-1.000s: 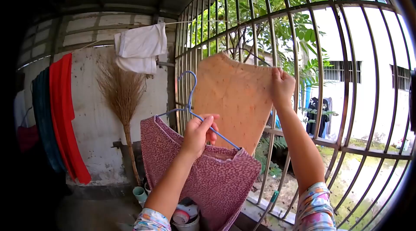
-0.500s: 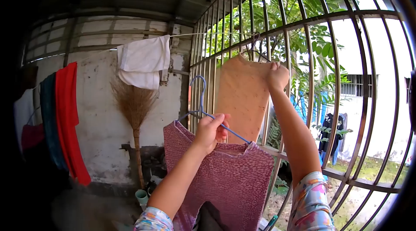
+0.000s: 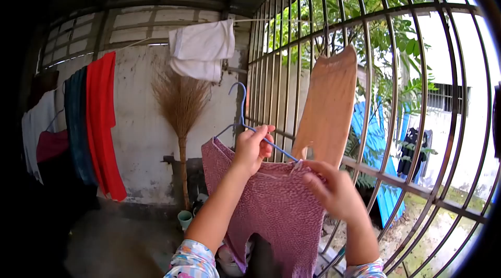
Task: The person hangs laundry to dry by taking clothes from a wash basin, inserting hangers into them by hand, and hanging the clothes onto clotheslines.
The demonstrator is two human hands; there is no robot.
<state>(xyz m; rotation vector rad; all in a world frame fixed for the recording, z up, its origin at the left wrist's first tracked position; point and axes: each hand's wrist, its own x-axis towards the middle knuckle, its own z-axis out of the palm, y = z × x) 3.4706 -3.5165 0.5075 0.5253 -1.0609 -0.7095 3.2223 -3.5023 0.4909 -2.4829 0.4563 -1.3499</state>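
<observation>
My left hand (image 3: 253, 150) is closed round the right arm of a blue hanger (image 3: 242, 108), whose hook points up. Purple-pink patterned trousers (image 3: 266, 197) hang from it by the waistband, legs spread below. At the waistband's right corner, my right hand (image 3: 336, 189) is closed with fingertips on the cloth and the hanger's end. Just beyond that hand, a tan garment (image 3: 329, 103) hangs against the window bars.
Metal bars (image 3: 389, 95) run along the right side. On a line at the back hangs a white cloth (image 3: 203, 45). A straw broom (image 3: 181, 116) leans on the wall, a green cup (image 3: 185, 219) near its foot. Red cloth (image 3: 102, 126) and teal cloth (image 3: 78, 121) hang at left.
My right hand has let go of the tan garment's upper corner and come down to the trousers' waistband. The tan garment now hangs tilted. The view has shifted left.
</observation>
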